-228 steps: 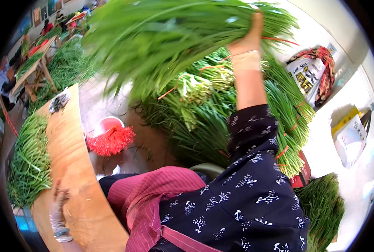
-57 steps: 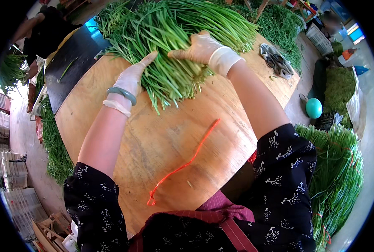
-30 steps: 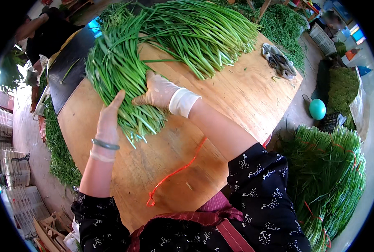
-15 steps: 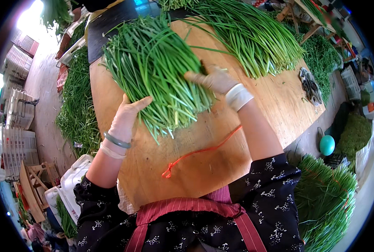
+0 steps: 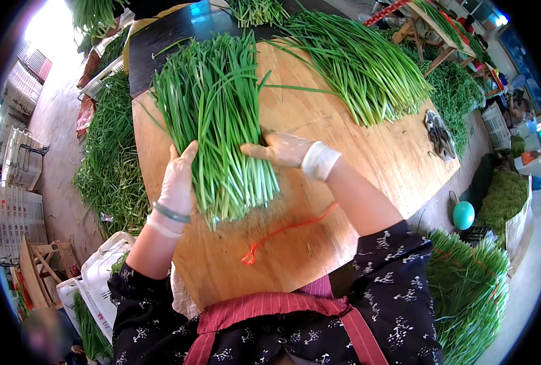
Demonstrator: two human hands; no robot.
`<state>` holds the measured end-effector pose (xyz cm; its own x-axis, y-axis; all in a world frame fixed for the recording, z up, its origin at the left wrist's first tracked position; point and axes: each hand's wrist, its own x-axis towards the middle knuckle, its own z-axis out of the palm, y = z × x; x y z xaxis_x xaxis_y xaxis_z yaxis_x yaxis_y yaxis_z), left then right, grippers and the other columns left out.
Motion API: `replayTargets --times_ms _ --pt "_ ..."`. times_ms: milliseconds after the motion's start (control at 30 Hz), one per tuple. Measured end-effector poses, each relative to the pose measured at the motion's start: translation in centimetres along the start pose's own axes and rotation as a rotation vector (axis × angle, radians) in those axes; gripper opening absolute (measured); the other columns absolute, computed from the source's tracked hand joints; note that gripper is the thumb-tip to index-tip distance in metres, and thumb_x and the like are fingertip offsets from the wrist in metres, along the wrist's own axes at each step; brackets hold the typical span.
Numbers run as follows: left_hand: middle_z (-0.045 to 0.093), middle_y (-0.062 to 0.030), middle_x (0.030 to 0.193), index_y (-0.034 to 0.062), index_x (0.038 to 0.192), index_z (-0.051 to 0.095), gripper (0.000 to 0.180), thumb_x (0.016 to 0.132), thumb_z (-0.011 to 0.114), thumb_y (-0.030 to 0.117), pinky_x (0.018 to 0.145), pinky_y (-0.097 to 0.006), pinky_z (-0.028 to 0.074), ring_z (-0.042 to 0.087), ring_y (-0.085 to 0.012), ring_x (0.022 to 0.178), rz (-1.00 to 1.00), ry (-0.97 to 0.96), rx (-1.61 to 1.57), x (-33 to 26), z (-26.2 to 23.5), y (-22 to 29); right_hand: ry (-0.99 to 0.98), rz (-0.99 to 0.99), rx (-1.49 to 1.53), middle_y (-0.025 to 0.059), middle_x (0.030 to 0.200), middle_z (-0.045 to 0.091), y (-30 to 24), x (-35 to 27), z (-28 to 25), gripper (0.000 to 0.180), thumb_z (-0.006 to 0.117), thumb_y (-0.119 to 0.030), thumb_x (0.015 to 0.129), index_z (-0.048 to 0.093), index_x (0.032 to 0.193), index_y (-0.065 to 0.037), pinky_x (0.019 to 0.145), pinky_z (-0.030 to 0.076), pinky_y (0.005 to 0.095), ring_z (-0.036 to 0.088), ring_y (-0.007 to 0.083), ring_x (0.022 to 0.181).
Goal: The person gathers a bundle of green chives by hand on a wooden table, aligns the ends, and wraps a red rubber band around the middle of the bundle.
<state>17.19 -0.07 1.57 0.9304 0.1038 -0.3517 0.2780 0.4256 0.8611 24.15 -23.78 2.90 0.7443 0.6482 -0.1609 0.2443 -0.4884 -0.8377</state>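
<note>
**Hands square up a bunch of green stalks on the board**

The bunch of green stalks (image 5: 221, 128) lies on the round wooden board (image 5: 367, 158), its long axis running away from the person, cut ends nearest the body and tips pointing far. The left hand (image 5: 179, 176) presses flat against its left side; the right hand (image 5: 282, 149) rests open on its right side, neither clenched. Half a second ago the bunch lay more slanted. An orange string (image 5: 282, 234) lies just below.

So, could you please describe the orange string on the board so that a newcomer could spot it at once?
Start at the big wooden board. Near its front edge, below the chive bundle held between the two gloved hands, lies the orange string. It is thin, loose and knotted at one end, the only orange thing among green stalks.
</note>
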Motion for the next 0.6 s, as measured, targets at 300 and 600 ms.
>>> replayTargets --times_ms 300,600 --pt "0.046 -0.0066 0.126 0.0017 0.143 0.013 0.073 0.088 0.057 0.023 0.094 -0.026 0.036 0.046 -0.0153 0.109 0.051 0.063 0.131 -0.3 -0.6 -0.4 0.255 0.259 -0.341 0.0065 0.101 0.064 11.3 7.6 -13.9 0.043 0.052 -0.034 0.089 0.052 0.127 -0.013 0.085 0.041 0.0275 0.053 0.0161 0.091" --pt "0.040 -0.0092 0.135 0.0071 0.145 0.012 0.062 0.094 0.045 0.017 0.100 -0.027 0.031 0.041 -0.0158 0.118 0.040 0.105 0.166 -0.8 -1.1 -0.7 1.166 0.240 0.572 0.0045 0.094 0.058 9.6 7.6 -14.1 0.051 0.058 -0.035 0.086 0.042 0.128 -0.011 0.067 0.045 0.0299 0.054 0.0146 0.072"
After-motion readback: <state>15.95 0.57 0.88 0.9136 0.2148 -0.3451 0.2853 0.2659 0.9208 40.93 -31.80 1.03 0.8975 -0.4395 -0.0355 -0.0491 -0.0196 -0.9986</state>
